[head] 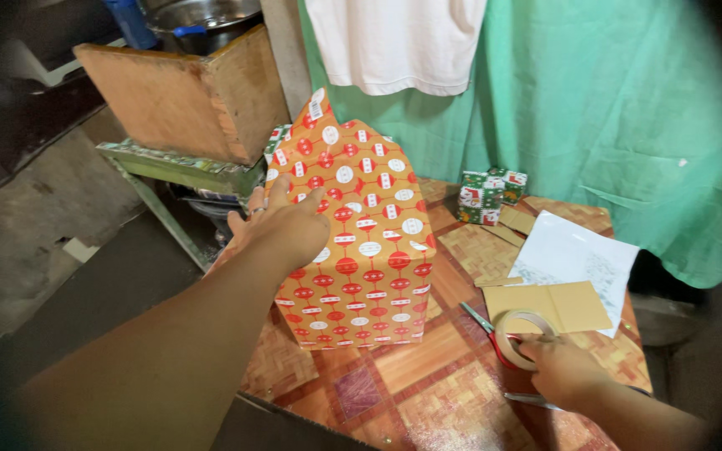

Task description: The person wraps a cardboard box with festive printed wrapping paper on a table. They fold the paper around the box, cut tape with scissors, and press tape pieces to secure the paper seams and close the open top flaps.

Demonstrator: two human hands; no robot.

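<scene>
Left hand (282, 224): stretched forward, palm down, fingers spread and resting flat on the upper left side of the wrapped box; grip released, nothing clasped.
Right hand (563, 367): low at the right, fingers closed on the tape roll; grip grasping the roll at its lower right rim.
Wrapped box (361, 242): large, standing upright on the bench, left of centre; covered in orange paper with red and white round ornaments; top flap of paper stands up to a point, small white sticker near the tip.
Tape roll (521, 338): pale ring, lying on the bench just right of the box's foot, tilted toward the camera, touching the red scissors.
Scissors (488, 330): red handles under the roll, blades pointing up-left toward the box.
Cardboard piece (557, 307): tan, folded, just behind the tape roll, partly lying over the white sheet.
White sheet (582, 250): paper, lying flat toward the right edge of the bench.
Small box (488, 196): green, red and white wrapping, at the far side of the bench, well apart from both hands.
Bench (436, 376): woven-patterned top in brown and reddish squares.
Green cloth (612, 117): hangs behind the bench; a white garment (394, 42) hangs in front of it at the top.
Wooden box (185, 96): on a shelf to the far left, behind the wrapped box.
</scene>
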